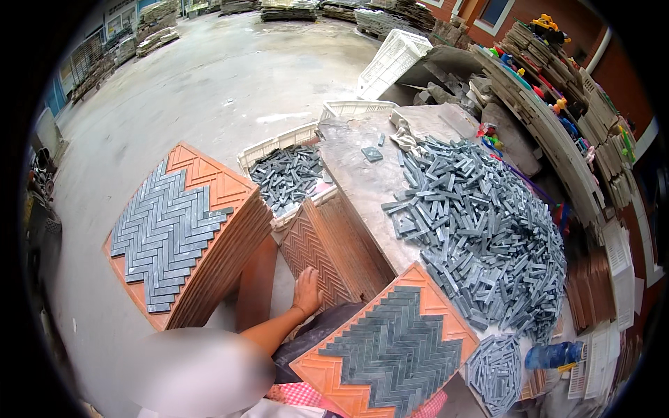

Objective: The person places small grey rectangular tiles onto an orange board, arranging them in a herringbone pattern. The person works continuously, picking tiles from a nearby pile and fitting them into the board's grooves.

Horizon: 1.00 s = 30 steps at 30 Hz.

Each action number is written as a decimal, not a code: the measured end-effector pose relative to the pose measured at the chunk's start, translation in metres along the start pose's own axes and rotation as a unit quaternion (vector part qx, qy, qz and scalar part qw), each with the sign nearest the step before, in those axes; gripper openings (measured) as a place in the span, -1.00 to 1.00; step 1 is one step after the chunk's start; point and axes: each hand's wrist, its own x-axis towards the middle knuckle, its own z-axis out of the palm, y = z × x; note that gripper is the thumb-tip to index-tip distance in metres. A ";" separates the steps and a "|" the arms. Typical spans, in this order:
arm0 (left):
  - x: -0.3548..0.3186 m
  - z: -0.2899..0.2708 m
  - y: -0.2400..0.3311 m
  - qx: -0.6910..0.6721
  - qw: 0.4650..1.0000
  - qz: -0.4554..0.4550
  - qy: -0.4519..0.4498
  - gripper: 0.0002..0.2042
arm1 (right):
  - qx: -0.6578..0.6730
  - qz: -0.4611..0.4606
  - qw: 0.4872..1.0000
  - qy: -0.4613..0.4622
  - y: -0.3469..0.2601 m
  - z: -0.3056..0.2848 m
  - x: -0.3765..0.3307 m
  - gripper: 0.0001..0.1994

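My left hand (307, 290) reaches in from the lower left and lies against the herringbone face of a stack of brown moulded trays (317, 254). Its fingers point away from me, partly stretched, with nothing seen in them. Close in front of me, tilted over my lap, is an orange tray (317, 362) filled with dark grey stone strips (394, 341) in a zigzag pattern. My right hand does not show. To the left stands a tall pile of orange trays (219, 282), its top one laid with grey strips (171, 233) in the same pattern.
A large heap of loose grey strips (488, 230) covers the worktable (355, 153) on the right. Behind the trays sits a cream crate (279, 143) of strips. A blue bottle (554, 355) lies near the right edge. A white crate (394, 63) leans beyond the table.
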 end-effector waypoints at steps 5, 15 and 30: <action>-0.078 -0.084 -0.069 0.087 0.995 -0.043 -0.015 -0.36 | 0.018 0.009 1.000 0.007 0.003 0.000 0.003 -0.60; -0.133 -0.020 -0.306 0.035 0.953 -0.254 -0.163 -0.60 | 0.038 -0.017 0.999 -0.027 0.006 0.010 0.002 -0.66; -0.153 -0.203 -0.054 -0.041 0.981 -0.152 -0.110 -0.80 | 0.107 -0.028 0.993 0.032 -0.022 -0.015 0.003 -0.69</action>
